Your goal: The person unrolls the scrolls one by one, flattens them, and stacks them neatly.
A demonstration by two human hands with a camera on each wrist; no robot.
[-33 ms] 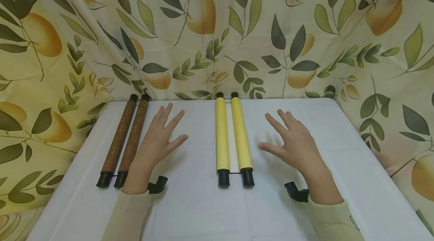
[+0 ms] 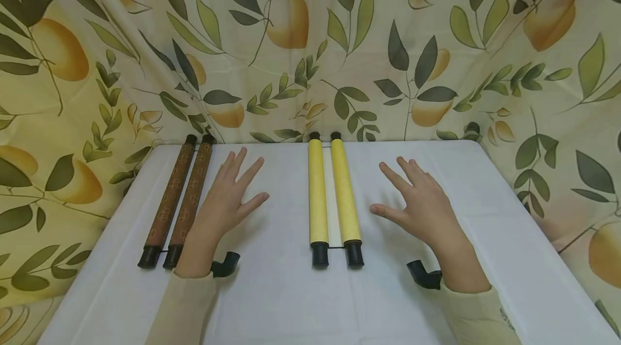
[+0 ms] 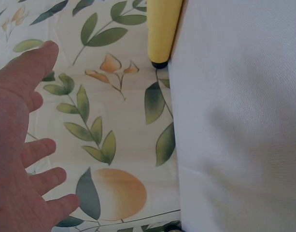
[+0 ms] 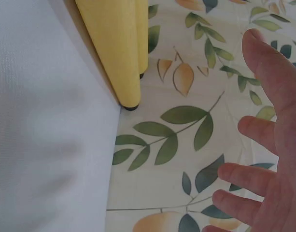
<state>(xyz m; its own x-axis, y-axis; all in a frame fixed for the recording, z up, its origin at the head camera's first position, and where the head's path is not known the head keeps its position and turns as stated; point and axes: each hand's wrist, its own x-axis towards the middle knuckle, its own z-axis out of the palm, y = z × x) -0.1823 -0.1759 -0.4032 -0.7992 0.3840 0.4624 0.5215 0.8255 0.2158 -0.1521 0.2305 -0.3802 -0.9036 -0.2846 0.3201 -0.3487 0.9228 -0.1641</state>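
A yellow scroll (image 2: pixel 318 194), rolled from both ends into two parallel rolls with black end knobs, lies in the middle of the table with a pale strip between the rolls. At the left lies a brown patterned scroll (image 2: pixel 167 202), also in two rolls with black knobs. My left hand (image 2: pixel 225 199) hovers beside the brown scroll, its wrist overlapping part of the near end in the head view. To the right of the yellow scroll is my right hand (image 2: pixel 424 205), raised over the cloth. Both hands have spread fingers and hold nothing.
A white cloth (image 2: pixel 276 296) covers the table. Behind and at both sides hangs a curtain (image 2: pixel 349 81) printed with fruit and leaves. A black wrist mount (image 2: pixel 226 264) juts from the left wrist, and a similar black mount (image 2: pixel 424 275) from the right.
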